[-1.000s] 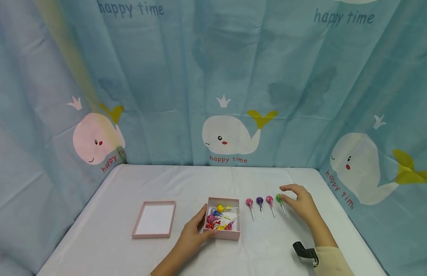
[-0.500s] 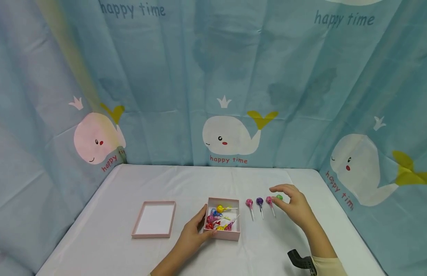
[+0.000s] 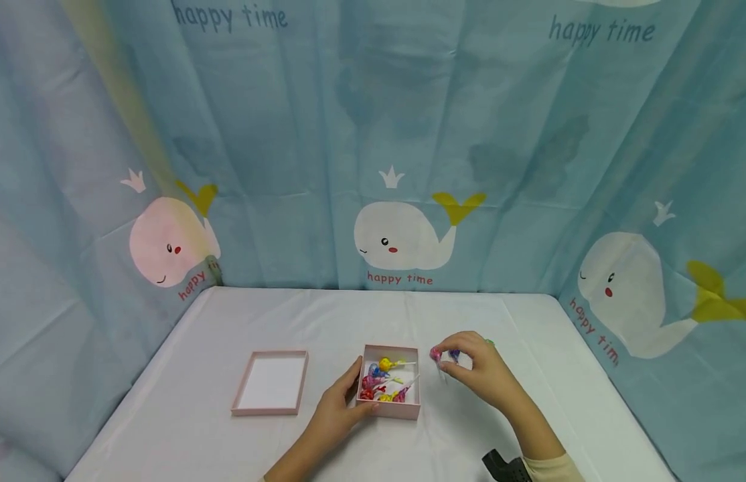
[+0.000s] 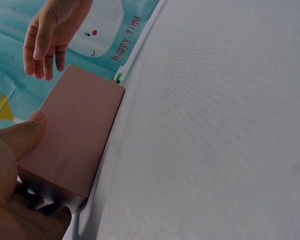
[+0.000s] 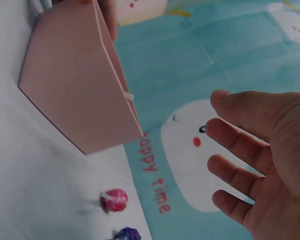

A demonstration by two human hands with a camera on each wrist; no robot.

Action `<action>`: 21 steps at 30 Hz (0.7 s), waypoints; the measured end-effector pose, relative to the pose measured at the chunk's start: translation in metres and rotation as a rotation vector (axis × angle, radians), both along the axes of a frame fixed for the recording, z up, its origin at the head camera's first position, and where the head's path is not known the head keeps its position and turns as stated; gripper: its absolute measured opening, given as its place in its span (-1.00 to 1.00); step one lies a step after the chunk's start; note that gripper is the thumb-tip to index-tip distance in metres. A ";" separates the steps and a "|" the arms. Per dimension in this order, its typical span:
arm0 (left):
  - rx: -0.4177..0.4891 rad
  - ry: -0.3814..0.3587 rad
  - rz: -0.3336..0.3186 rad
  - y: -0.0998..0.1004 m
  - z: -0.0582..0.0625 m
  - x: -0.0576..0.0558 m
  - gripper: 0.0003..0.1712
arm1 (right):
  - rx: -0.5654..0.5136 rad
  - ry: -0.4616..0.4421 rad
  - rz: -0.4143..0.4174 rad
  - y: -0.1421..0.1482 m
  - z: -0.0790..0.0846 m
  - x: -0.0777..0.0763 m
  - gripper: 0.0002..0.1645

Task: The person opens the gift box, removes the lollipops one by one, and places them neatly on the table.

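My left hand [image 3: 333, 410] grips a small pink box [image 3: 390, 410] at its left side, with the thumb on the front wall, as the left wrist view also shows. Inside lie several wrapped lollipops [image 3: 385, 364] in yellow, blue, pink and red. My right hand [image 3: 486, 375] hovers over a row of lollipops right of the box, fingers relaxed and holding nothing. A pink lollipop [image 5: 115, 200] and a purple lollipop [image 5: 128, 234] show below it in the right wrist view. The green lollipop [image 3: 490, 342] peeks out behind the hand, which hides another pink one.
A shallow pink box lid [image 3: 270, 410] with a white inside lies on the white tablecloth [image 3: 186, 402] to the left. Behind the table hangs a blue curtain [image 3: 288, 234] printed with whales. A black wrist mount [image 3: 504, 466] sticks out from the right sleeve.
My right hand has moved left along the row, from the green lollipop past the second pink one to the leftmost pink one. The left hand and the box have stayed put.
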State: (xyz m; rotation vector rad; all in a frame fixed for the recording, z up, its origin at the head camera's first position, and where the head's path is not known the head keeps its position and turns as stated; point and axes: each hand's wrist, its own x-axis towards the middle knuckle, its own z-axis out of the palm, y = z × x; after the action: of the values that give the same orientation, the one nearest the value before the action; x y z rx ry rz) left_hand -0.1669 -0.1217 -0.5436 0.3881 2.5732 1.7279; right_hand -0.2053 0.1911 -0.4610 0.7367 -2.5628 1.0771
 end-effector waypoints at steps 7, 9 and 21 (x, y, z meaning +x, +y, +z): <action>-0.009 0.018 -0.002 0.000 -0.001 0.001 0.13 | 0.013 0.001 0.082 -0.019 -0.002 0.008 -0.62; -0.001 0.014 -0.010 0.000 0.000 0.001 0.13 | 0.016 -0.009 0.100 -0.024 -0.003 0.009 -0.64; 0.031 0.012 -0.029 -0.001 -0.001 -0.001 0.11 | 0.060 -0.067 0.232 -0.062 0.000 -0.004 -0.72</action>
State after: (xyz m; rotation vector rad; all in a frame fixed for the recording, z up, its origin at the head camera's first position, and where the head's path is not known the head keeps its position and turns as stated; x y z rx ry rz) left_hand -0.1677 -0.1230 -0.5450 0.4357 2.5392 1.7631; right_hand -0.2094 0.1291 -0.4611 1.0520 -2.6248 1.1138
